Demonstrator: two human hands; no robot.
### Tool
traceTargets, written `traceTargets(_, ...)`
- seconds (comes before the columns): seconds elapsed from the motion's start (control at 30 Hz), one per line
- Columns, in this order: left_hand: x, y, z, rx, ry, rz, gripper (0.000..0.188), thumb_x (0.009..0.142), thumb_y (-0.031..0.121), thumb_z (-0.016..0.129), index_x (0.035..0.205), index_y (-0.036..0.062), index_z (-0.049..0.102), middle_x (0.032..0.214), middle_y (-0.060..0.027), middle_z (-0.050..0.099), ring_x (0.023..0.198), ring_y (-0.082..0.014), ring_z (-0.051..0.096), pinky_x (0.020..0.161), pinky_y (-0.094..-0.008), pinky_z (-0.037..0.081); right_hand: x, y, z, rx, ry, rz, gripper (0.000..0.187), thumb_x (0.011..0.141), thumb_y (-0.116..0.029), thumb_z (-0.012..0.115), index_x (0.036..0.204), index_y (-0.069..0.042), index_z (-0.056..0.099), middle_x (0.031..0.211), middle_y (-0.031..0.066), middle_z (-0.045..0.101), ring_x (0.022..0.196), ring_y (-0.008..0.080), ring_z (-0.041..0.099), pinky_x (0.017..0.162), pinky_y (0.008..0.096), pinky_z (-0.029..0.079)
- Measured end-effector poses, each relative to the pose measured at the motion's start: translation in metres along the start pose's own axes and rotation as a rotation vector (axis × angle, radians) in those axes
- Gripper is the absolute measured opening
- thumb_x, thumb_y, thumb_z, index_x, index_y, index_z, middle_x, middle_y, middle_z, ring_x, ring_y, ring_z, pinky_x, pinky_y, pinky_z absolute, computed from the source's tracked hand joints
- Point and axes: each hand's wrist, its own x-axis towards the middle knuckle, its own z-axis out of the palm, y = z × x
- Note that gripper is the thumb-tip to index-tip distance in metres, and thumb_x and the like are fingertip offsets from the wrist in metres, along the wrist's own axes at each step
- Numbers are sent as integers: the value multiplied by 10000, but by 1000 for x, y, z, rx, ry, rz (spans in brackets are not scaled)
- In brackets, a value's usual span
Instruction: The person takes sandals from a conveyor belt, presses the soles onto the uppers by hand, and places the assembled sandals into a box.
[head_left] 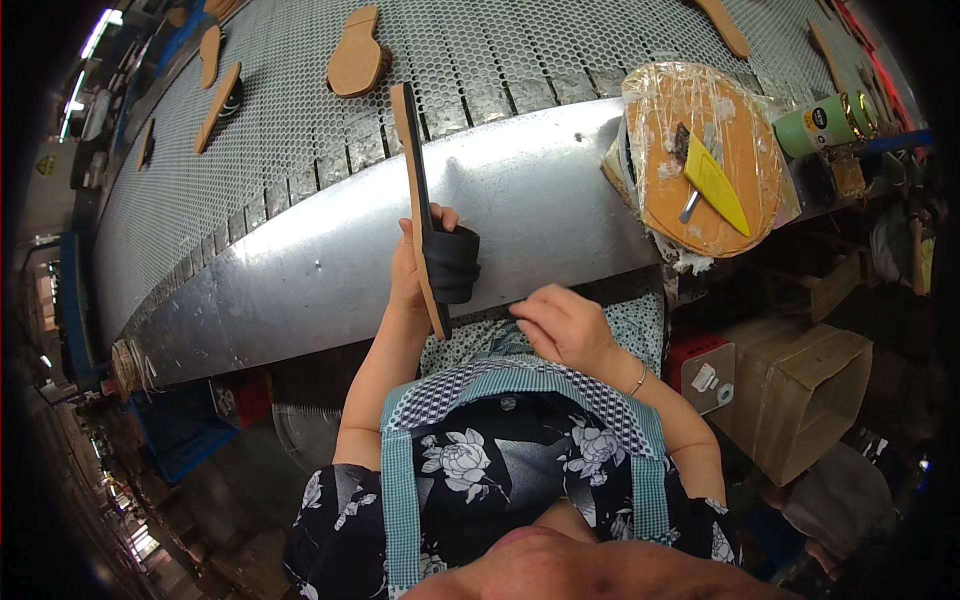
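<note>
setting: factory line, a perforated conveyor belt [300,90] carrying tan soles [357,53] past a steel ledge [540,190].
left hand [410,270]: closing around a sandal [425,215] with a black strap, holding it on edge, its long axis pointing away toward the belt.
right hand [565,325]: resting loosely curled and empty, just right of the sandal's heel end, so nearer to it than to anything else.
side: a plastic-wrapped board [700,160] bearing a yellow scraper [715,180].
</note>
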Motion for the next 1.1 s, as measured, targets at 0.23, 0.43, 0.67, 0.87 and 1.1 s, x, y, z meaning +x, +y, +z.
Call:
traceTargets(0.23,-1,-29,41,411,101,65,545,940,554,408,1119,42,464,920,-8,505,756,-68,510,649,-189,452,36,4,-38,-26,135,0,637,741,-323,749,1205,38,503,1213,184,504,1079,350,518,925,414,440)
traceTargets(0.43,0,-52,39,558,55,146,564,940,542,432,1181,32,438,1003,-37,521,862,-87,528,741,-219,460,24,22,-22,-19,100,22,710,710,-399,770,1205,25,485,1223,184,498,1113,358,496,957,437,414)
traceTargets(0.67,-8,-93,44,1196,-6,246,424,981,360,478,1191,-6,433,1099,-130,519,936,-184,529,815,-328,462,-18,98,-37,328,-15,279,424,767,-207,675,1069,14,478,1054,196,514,1022,338,533,878,364,440)
traceTargets(0.87,28,-97,51,1971,-95,804,373,869,348,638,1051,28,576,1080,-134,546,985,-287,535,940,-456,403,-76,212,-75,477,-355,240,421,793,-208,667,1121,-3,501,1104,147,525,1035,293,542,904,335,429)
traceTargets(1.1,84,-176,75,2213,-644,386,371,718,379,711,875,54,622,866,-86,557,892,-273,568,1006,-504,358,-101,254,-58,746,-493,525,518,829,-329,667,1233,-46,510,1140,141,593,1054,221,567,898,338,451)
